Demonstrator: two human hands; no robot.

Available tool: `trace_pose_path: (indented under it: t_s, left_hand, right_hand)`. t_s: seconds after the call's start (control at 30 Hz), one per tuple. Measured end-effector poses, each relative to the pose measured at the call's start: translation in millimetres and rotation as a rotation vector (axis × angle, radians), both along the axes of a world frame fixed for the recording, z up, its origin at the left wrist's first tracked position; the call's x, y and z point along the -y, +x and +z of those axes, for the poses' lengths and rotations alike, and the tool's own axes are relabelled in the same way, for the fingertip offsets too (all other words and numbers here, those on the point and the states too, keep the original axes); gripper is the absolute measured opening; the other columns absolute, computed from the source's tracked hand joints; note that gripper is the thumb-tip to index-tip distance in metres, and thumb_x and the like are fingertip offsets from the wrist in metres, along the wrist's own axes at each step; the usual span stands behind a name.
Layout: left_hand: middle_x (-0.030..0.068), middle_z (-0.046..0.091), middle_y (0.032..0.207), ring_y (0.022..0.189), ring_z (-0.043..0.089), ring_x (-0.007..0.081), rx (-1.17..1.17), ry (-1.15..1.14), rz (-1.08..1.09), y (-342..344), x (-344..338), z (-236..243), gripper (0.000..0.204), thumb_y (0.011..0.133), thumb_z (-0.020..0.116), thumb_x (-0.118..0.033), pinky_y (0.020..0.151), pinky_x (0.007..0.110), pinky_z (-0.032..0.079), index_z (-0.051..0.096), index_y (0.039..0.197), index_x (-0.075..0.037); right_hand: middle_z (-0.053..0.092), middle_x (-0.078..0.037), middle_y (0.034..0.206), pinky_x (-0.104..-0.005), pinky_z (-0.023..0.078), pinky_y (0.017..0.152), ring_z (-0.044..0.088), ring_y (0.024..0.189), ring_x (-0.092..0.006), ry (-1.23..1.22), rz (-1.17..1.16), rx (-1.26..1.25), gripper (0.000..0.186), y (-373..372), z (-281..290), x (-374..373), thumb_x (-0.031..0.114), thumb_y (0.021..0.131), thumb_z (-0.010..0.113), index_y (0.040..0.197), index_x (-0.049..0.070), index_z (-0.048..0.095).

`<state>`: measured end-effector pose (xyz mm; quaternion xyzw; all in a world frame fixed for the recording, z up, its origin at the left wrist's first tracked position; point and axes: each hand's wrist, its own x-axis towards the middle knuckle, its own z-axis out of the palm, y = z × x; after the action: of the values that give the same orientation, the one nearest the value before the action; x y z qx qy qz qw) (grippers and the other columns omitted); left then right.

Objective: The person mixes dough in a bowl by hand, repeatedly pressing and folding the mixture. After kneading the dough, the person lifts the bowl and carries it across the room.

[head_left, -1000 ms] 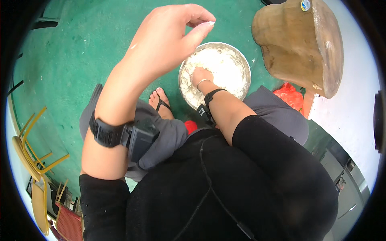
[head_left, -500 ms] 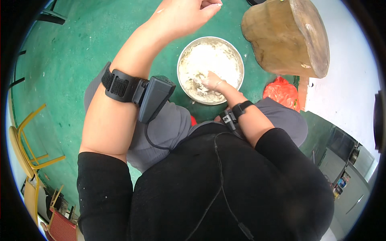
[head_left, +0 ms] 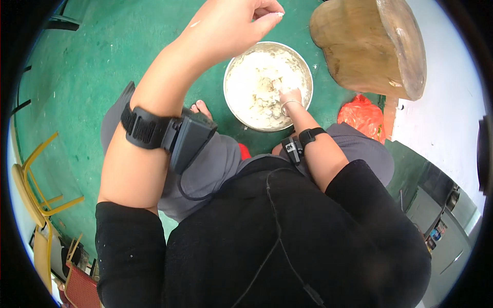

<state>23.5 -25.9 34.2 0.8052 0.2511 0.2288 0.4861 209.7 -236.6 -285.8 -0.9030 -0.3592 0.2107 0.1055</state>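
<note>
A round metal bowl (head_left: 311, 82) stands on the floor in front of me, filled with a lumpy, pale flour mixture (head_left: 263, 87). My right hand (head_left: 291, 96) is down in the mixture near the bowl's right side. Its fingers are sunk in or washed out by glare, so their grip does not show. Above the bowl's far left rim, my left hand (head_left: 254, 23) hangs in the air with fingers curled toward the thumb. White residue sticks to its fingertips; whether it pinches anything is too small to make out.
A big brown wooden stump (head_left: 354, 49) stands to the bowl's far right, with a red plastic bag (head_left: 362, 118) nearer me. My bare foot (head_left: 202, 109) shows left of the bowl. Yellow-framed chairs (head_left: 43, 190) are at the left, a grey cabinet (head_left: 444, 246) at the right.
My right hand has shifted right and slightly up within the mixture, and more clumps show at the middle. The left hand stays raised, its forearm slightly lower and farther left.
</note>
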Motion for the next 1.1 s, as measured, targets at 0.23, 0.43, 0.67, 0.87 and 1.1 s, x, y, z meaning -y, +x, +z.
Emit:
trace_pose_path:
  t_s: [0.23, 0.43, 0.67, 0.87, 1.1]
  left_hand:
    - [0.0096, 0.065, 0.089, 0.083, 0.061, 0.0164, -0.172, 0.087, 0.064, -19.0, -14.2, -27.4, 0.021, 0.082, 0.057, -0.016, 0.074, 0.028, 0.046, 0.062, 0.096, -0.001]
    - [0.0095, 0.065, 0.090, 0.083, 0.060, 0.0146, -0.268, 0.051, 0.108, -11.4, -33.7, -48.3, 0.021, 0.082, 0.056, -0.016, 0.075, 0.027, 0.045, 0.062, 0.097, -0.001]
    - [0.0106, 0.064, 0.090, 0.086, 0.061, 0.0181, -0.214, 0.154, 0.100, -7.3, -33.5, -50.0, 0.023, 0.083, 0.056, -0.018, 0.075, 0.028, 0.046, 0.061, 0.097, -0.001]
    - [0.0097, 0.064, 0.090, 0.086, 0.061, 0.0192, -0.103, 0.196, 0.035, 5.0, -6.3, -10.3, 0.024, 0.083, 0.055, -0.019, 0.075, 0.030, 0.047, 0.061, 0.097, -0.002]
    - [0.0177, 0.064, 0.081, 0.073, 0.062, 0.0242, -0.078, 0.077, 0.085, -15.0, 8.7, 12.8, 0.022, 0.079, 0.055, -0.015, 0.065, 0.031, 0.048, 0.062, 0.088, 0.004]
  right_hand:
    - [0.061, -0.019, 0.093, -0.0371, 0.048, 0.075, 0.060, 0.088, -0.0322, -0.294, -0.214, -0.075, 0.022, -49.9, 34.1, -45.8, 0.013, 0.072, 0.060, 0.092, 0.003, 0.061]
    - [0.062, -0.018, 0.091, -0.0364, 0.049, 0.073, 0.061, 0.087, -0.0305, -0.289, -0.198, -0.086, 0.022, -40.8, 40.1, -72.0, 0.011, 0.071, 0.061, 0.092, 0.003, 0.061]
    - [0.058, -0.016, 0.105, -0.0353, 0.046, 0.083, 0.056, 0.100, -0.0288, -0.451, -0.050, -0.180, 0.045, -30.1, 45.8, -90.3, 0.026, 0.067, 0.069, 0.104, 0.003, 0.057]
    - [0.060, -0.017, 0.102, -0.0349, 0.044, 0.084, 0.056, 0.096, -0.0306, -0.544, 0.437, -0.044, 0.040, -10.4, 26.5, -66.2, 0.032, 0.073, 0.061, 0.103, 0.005, 0.060]
    - [0.058, -0.018, 0.101, -0.0370, 0.041, 0.087, 0.053, 0.098, -0.0318, 0.030, 0.580, -0.250, 0.042, -27.3, 79.7, -32.0, 0.038, 0.076, 0.057, 0.104, 0.006, 0.058]
